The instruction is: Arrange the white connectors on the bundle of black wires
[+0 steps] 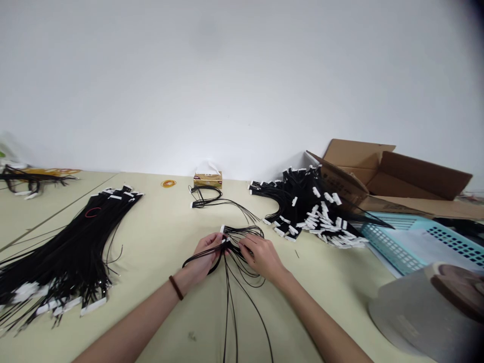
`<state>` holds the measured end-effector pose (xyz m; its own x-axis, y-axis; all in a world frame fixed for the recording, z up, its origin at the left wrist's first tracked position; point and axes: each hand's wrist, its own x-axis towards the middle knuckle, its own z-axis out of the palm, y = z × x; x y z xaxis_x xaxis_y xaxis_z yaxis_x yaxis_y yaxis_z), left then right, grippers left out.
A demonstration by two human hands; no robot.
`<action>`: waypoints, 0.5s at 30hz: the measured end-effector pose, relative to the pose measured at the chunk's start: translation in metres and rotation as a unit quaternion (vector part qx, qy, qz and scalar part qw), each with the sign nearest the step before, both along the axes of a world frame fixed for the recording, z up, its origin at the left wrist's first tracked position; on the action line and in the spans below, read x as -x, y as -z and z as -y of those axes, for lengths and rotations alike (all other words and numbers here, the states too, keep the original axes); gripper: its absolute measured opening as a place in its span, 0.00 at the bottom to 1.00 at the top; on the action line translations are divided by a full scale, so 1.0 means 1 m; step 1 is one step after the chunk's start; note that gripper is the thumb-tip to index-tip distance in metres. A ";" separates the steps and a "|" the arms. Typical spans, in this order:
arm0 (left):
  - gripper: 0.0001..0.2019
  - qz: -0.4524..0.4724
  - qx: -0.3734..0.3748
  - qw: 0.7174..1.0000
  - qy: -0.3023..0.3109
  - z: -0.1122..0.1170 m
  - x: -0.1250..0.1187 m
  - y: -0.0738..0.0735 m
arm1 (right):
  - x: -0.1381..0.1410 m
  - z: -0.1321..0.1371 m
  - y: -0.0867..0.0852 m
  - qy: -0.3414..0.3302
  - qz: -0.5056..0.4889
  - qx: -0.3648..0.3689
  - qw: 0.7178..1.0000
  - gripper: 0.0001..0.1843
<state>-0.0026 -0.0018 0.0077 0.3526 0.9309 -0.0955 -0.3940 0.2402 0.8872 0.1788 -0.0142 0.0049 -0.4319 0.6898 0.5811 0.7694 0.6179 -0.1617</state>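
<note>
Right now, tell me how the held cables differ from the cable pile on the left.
The held cables are fewer, and many bend in curves; the cable pile on the left is dense and mostly straight. A reddish band lies on the cable pile; none shows on the held cables. Both are black with white connectors.

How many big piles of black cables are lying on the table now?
2: one pile on the left, another pile on the right beside the open cardboard box. Dark material beyond the turquoise basket is unclear; more may be hidden.
</note>
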 end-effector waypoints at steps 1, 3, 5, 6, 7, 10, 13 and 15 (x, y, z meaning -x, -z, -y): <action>0.14 -0.001 0.000 1.000 -0.001 0.000 0.000 0.000 | 0.000 0.000 0.000 0.001 0.002 -0.002 1.000 0.11; 0.14 -0.004 0.003 1.000 -0.003 0.000 0.000 0.000 | 0.000 0.000 0.000 0.001 0.006 -0.006 1.000 0.11; 0.15 -0.005 0.008 1.000 -0.006 0.000 0.000 0.000 | 0.000 0.000 0.000 -0.001 0.008 -0.009 1.000 0.11; 0.15 -0.005 0.012 1.000 -0.009 0.000 0.000 0.000 | 0.000 0.000 0.000 -0.002 0.008 -0.009 1.000 0.11; 0.15 -0.005 0.015 1.000 -0.010 0.000 0.000 0.000 | 0.000 0.000 0.000 -0.004 0.008 -0.009 1.000 0.11; 0.15 -0.005 0.020 1.000 -0.011 0.000 0.000 0.000 | 0.001 0.000 -0.001 -0.006 0.007 -0.009 1.000 0.11; 0.15 -0.005 0.020 1.000 -0.011 0.000 0.000 0.001 | 0.001 0.001 -0.001 -0.006 0.009 -0.013 1.000 0.11; 0.15 -0.003 0.017 1.000 -0.011 0.000 0.000 0.001 | 0.001 0.001 -0.002 -0.006 0.010 -0.015 1.000 0.11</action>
